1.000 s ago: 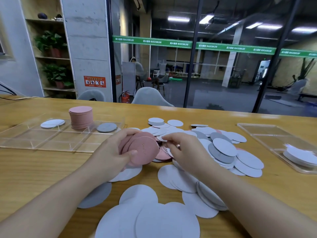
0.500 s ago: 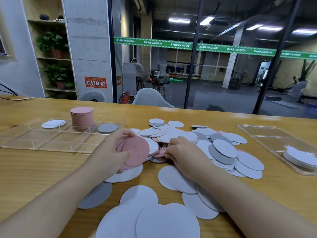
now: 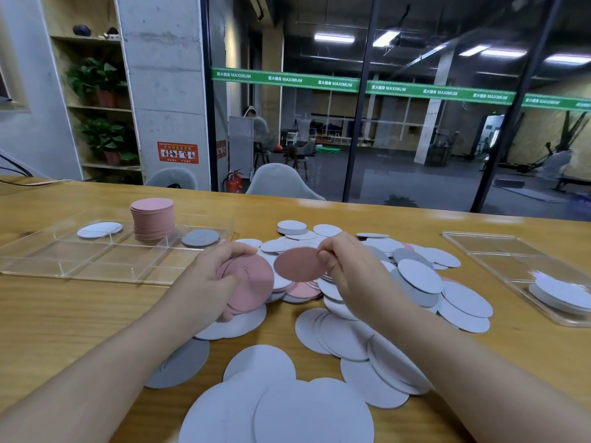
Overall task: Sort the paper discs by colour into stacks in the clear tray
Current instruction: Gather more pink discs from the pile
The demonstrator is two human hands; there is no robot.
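Head view, the only one. Left hand (image 3: 211, 279) curled round a small bunch of pink discs (image 3: 252, 282), held on edge just above the table (image 3: 48, 321), thumb in front and fingers behind. Right hand (image 3: 348, 270) pinching a single pink disc (image 3: 299, 264) by its rim between thumb and fingertips, raised clear of the loose pile (image 3: 412, 276) and just beside the left-hand bunch, not yet touching it.

Half a second ago: right hand down in the pile, fingers working under the white discs, no disc lifted. Now: one more pink disc pulled free and carried toward the left hand. Probable meaning: collecting of pink still going on, this disc about to join the bunch before any trip to the tray.

Clear tray (image 3: 38, 260) at the left, well apart from both hands: tall pink stack (image 3: 153, 219) in a back compartment, a few white discs (image 3: 99, 229) to its left, one grey disc (image 3: 200, 237) to its right. More pink visible under the white ones near (image 3: 302, 289), so sorting far from finished. Second tray (image 3: 499, 251) at the right with a white stack (image 3: 563, 295).
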